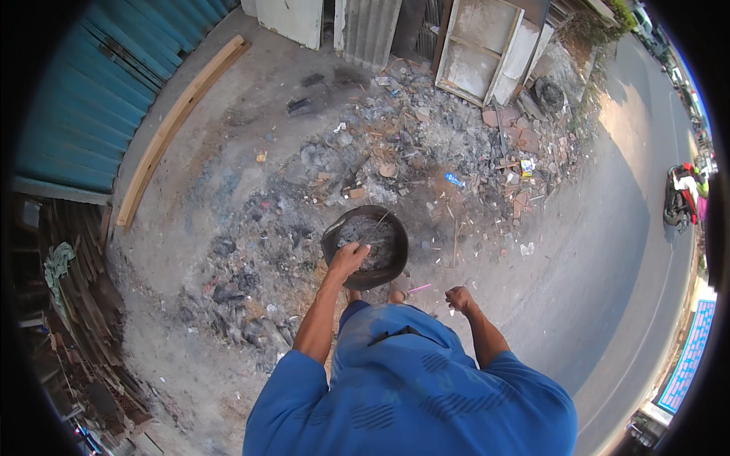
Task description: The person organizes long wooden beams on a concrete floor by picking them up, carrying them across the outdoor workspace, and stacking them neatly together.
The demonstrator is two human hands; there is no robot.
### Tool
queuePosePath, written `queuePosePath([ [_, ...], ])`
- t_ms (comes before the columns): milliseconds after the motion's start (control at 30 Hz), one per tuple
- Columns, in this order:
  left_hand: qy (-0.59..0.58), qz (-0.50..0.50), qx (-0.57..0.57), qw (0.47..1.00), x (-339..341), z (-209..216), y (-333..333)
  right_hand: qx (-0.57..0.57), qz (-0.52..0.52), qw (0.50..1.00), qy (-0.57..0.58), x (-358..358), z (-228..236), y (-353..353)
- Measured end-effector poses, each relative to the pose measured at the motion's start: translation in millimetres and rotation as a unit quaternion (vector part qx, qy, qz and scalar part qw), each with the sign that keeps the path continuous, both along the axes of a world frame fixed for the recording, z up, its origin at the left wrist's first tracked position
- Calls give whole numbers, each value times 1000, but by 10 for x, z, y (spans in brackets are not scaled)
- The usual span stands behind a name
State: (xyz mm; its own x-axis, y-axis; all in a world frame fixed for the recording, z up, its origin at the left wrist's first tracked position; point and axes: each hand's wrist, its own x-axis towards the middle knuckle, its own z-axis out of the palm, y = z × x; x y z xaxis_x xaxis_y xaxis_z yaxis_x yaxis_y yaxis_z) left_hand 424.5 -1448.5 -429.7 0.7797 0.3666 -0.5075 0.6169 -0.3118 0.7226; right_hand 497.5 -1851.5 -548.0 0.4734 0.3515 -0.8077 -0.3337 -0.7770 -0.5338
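Blue shirt (411, 380) fills bottom of view. My left hand (349, 261) clenches the thin handle (379, 223) of a black bucket (378, 278), ash (386, 245) inside, above my feet (400, 287). Right hand (459, 298) loosely fisted, well apart.

Left hand (350, 260) grips dark bucket (375, 281), grey ash (386, 247) inside; right hand (459, 299) loosely curled, apart. Ground (494, 277) debris-strewn.

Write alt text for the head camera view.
A person's left hand appears to hold a dark round bucket of ash-grey debris; the right hand is curled, apart from it. Ashy rubbish litters the ground beside a road.
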Motion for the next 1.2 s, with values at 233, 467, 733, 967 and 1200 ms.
queuePosePath([
  [233, -66, 150, -68, 984, -525, 328, 177, 56, 180, 976, -111, 298, -286, 46],
  [467, -82, 315, -83, 942, -1780, 541, 150, -26, 163, 986, 37, 328, -271, 792],
  [733, -59, 482, -12, 874, -3204, 693, 131, -73, 224, 961, 146, 23, -79, 2196],
  [967, -108, 665, -58, 737, -4362, 650, 15, 98, 331, 936, 72, -707, 178, 3673],
  [1200, -207, 814, -91, 535, -5595, 518, -10, 32, 376, 925, 43, -1584, 448, 4546],
])
